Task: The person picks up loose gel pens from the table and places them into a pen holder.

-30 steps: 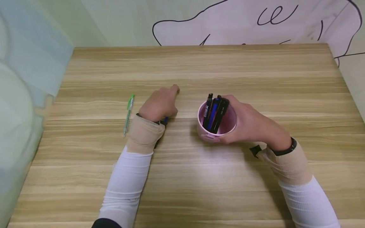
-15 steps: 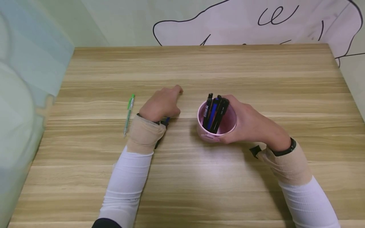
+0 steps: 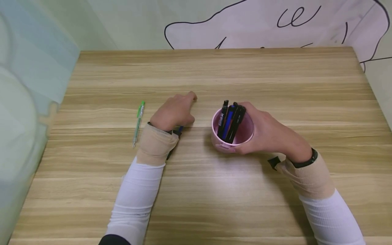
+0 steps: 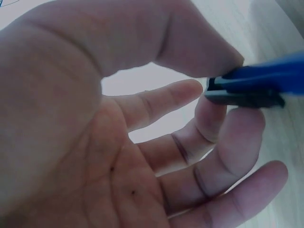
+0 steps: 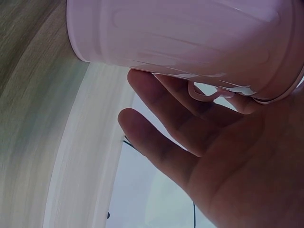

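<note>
My left hand is left of the middle of the table. In the left wrist view its thumb and curled fingertips pinch one end of a blue pen with a dark clip; the rest of the pen runs out of that view. My right hand grips a pink pen cup from the right, thumb at the front. Several black and blue pens lean inside the cup. The right wrist view shows the fingers along the cup's side, near a small handle.
A green pen lies on the wooden table left of my left hand. A wall with a line drawing stands behind the table's far edge. A pale blue-green surface is at the left.
My left hand has shifted very slightly to the right. The right hand and the cup have stayed in place.
</note>
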Available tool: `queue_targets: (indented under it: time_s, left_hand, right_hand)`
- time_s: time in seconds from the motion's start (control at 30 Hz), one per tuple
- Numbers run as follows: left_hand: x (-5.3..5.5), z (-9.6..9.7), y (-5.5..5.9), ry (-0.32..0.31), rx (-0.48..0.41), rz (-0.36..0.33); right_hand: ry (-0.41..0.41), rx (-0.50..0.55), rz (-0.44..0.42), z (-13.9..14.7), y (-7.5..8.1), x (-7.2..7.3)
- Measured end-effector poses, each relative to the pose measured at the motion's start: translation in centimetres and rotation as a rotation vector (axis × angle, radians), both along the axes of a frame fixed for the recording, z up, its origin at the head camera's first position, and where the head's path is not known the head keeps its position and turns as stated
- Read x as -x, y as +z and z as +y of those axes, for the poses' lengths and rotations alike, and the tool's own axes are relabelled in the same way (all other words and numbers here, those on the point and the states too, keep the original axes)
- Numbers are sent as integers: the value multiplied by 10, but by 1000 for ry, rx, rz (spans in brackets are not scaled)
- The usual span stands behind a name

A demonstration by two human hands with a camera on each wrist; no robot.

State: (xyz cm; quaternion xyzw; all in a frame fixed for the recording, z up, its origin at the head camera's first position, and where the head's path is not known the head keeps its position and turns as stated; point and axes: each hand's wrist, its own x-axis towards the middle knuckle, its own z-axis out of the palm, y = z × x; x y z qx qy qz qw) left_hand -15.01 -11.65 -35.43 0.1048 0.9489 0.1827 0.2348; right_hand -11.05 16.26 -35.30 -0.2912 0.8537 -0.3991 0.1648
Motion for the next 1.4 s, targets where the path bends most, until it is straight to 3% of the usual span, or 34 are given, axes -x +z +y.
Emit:
queue_targets:
  time_s: [1.4]
  left_hand:
    - [-1,3,-1,-13,9,-4]
  right_hand:
    - [0,13,1,-2,0,-1]
